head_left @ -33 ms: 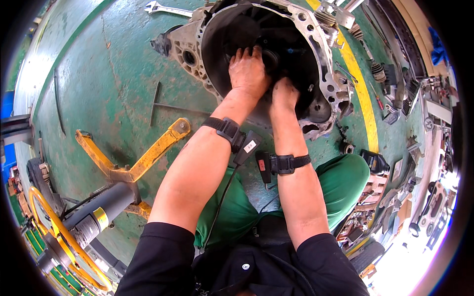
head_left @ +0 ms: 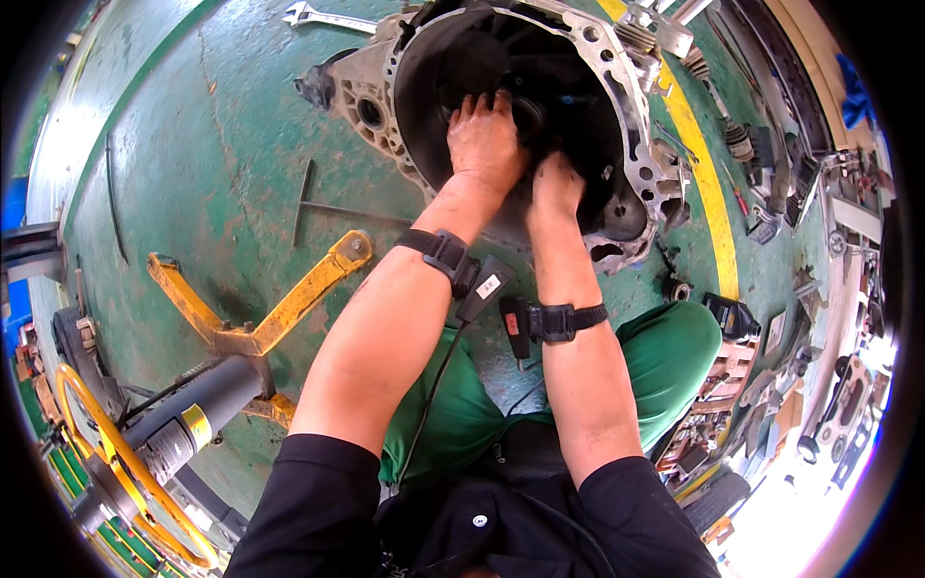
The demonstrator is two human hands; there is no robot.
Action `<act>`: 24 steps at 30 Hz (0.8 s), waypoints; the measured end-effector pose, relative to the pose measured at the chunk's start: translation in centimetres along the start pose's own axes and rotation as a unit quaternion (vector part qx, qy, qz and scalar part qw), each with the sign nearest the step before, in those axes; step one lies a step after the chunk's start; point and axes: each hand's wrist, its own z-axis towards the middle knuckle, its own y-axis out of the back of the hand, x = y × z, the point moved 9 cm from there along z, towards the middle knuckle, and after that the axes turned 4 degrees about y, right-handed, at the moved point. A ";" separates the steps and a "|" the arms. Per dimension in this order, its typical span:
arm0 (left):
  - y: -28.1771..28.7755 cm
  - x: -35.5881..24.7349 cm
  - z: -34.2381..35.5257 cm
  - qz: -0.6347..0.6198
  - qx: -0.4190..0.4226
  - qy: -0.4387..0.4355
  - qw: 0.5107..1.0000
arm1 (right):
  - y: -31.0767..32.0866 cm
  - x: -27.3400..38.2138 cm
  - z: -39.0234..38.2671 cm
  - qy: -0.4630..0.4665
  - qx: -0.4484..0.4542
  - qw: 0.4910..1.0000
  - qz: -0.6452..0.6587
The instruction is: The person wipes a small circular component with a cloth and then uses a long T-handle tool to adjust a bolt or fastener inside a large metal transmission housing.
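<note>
A gearbox housing [head_left: 631,106] with a pale metal, hole-studded flange lies on the floor ahead of me, its dark bell-shaped hollow facing up toward me. Inside the hollow, my left hand [head_left: 487,144] has its fingers curled over a dark round part [head_left: 527,118] near the centre. Just right of and below it, my right hand [head_left: 557,181] reaches into the same hollow. Shadow hides the fingers of the right hand, so what they touch does not show. Each forearm wears a black strap with a small cabled box.
An adjustable wrench [head_left: 328,19] lies beyond the housing. To the left are a T-shaped bar [head_left: 303,204] and a stand with yellow legs [head_left: 303,289] and a yellow wheel [head_left: 125,482]. A drive shaft [head_left: 737,140] and several loose parts lie right of the yellow floor line [head_left: 703,173].
</note>
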 end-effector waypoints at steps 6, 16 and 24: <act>0.0 0.0 -0.1 0.000 0.016 0.017 1.000 | -0.6 0.8 -1.2 -0.036 0.019 0.987 0.153; 0.0 0.1 0.0 0.010 -0.007 0.001 1.000 | -0.4 1.6 -2.4 -0.064 0.021 0.990 0.121; 0.2 0.2 0.0 -0.004 -0.007 0.000 1.000 | -0.5 0.9 -2.1 -0.057 -0.005 0.988 0.142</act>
